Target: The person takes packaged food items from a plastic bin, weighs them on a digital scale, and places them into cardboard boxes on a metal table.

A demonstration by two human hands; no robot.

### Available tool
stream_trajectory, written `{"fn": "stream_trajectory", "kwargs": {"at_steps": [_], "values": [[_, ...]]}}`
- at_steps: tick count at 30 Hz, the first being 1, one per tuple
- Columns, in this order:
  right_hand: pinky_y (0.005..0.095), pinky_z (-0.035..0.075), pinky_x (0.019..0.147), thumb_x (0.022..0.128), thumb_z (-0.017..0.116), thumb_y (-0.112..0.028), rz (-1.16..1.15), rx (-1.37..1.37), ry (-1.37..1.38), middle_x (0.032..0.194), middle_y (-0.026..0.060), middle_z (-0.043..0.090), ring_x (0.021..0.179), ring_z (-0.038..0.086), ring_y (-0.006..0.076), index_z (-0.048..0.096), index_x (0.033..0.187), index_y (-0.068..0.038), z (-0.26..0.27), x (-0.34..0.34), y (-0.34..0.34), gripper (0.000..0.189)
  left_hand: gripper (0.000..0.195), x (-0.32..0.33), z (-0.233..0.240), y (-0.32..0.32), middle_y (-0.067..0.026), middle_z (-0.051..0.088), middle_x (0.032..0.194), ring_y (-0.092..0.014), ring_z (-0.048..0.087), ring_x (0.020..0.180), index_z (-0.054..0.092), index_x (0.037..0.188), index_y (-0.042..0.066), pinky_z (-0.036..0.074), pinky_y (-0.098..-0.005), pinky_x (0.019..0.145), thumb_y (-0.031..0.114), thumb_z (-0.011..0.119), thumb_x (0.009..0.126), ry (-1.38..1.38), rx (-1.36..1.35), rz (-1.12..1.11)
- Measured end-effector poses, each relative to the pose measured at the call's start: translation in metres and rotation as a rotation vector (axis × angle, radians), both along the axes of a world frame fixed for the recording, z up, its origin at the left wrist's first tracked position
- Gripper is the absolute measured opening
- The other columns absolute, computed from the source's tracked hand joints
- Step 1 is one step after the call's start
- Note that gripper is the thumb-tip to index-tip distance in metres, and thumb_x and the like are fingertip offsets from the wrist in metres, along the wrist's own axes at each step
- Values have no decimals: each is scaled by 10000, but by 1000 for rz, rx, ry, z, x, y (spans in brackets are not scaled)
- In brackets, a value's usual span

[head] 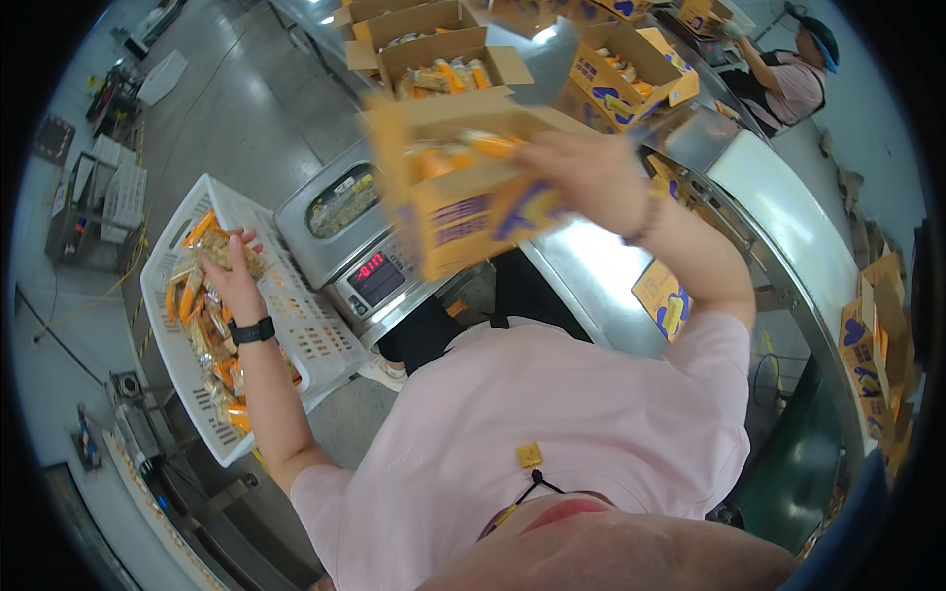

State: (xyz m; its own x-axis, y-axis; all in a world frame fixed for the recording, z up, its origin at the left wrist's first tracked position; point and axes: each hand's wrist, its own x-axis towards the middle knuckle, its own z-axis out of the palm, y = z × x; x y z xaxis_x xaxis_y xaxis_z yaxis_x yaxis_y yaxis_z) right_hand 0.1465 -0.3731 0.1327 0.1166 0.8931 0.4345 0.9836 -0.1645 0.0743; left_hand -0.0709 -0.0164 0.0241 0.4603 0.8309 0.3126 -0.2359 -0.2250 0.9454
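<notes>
My right hand [591, 177] grips the right side of an open printed cardboard box [462, 229]. That box is blurred, tilted, and partly filled with orange-and-clear wrapped snack packets [443, 159]. It hangs in front of the electronic weighing scale [332, 214], covering part of the scale's right side. On the left, my left hand [235, 277] is over a white slatted plastic basket [295, 325] and holds a wrapped snack packet [208, 236]. More loose packets [211, 332] lie heaped in the basket below. The scale's red display [375, 277] is lit.
Beyond the scale, open cartons of packets [447, 77] stand on the metal table [547, 55], with another printed carton [621, 81] to their right. A conveyor [783, 199] curves along my right. A co-worker [787, 81] sits at the far right. Cartons [876, 354] stand at the right edge.
</notes>
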Motion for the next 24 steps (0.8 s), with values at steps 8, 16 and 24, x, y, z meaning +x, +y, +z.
{"fn": "stream_trajectory", "kwargs": {"at_steps": [8,16,24], "values": [[316,485,547,763,501,-198,372,-229,-124,816,69,579,673,605,218,526,903,-132,-119,-27,217,156,299,-12,-4,27,-107,542,1023,-145,524,906,444,1078,10,424,-270,774,149,550,834,172,253,62],[420,441,710,762,484,-309,-298,317,302,864,142,594,839,560,299,612,825,-66,-95,107,258,281,360,-3,-17,31,-100,549,945,-175,531,853,441,1028,-23,424,-284,748,210,595,801,410,255,-27],[412,424,801,836,387,-440,-413,-136,530,1002,178,577,917,544,354,488,1120,-57,-189,188,250,488,219,1,12,19,-51,529,865,-110,533,720,401,987,46,441,-250,653,137,533,837,34,-10,57]]}}
